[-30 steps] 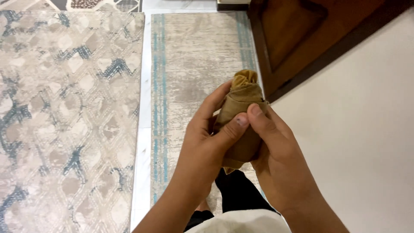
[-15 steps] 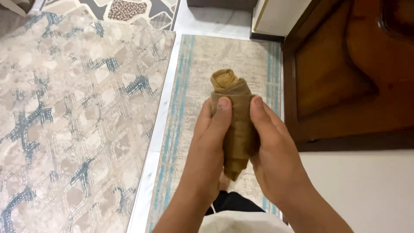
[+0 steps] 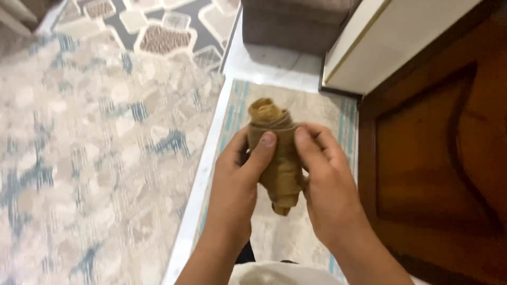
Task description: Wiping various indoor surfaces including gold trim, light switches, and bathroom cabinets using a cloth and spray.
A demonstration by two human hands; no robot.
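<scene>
Currently a rolled tan cloth (image 3: 277,158) is held upright at the centre of the frame, clamped between both hands. The left hand (image 3: 235,182) is wrapped around the roll from the left, its thumb pressed flat on the front of the cloth near the top. The right hand (image 3: 327,190) is closed on the right side, thumb laid beside the left one, the other fingers curled behind. A coiled end is seen at the top of the roll, and a narrow tail hangs free at the bottom, just below the palms.

Judging from the grip, the roll is being tightened or tucked. For that to be done well, the thumbs should be kept pressed on the outer layer so the wrap is not let loose, and the coiled top should be kept from being squeezed out. The loose tail at the bottom would best be gathered in, since it could unwind.

Behind the hands a pale runner (image 3: 317,108) with blue stripes is laid on the floor, a patterned rug (image 3: 95,158) fills the left of the frame, and a brown wooden panel (image 3: 438,158) stands at the right.
</scene>
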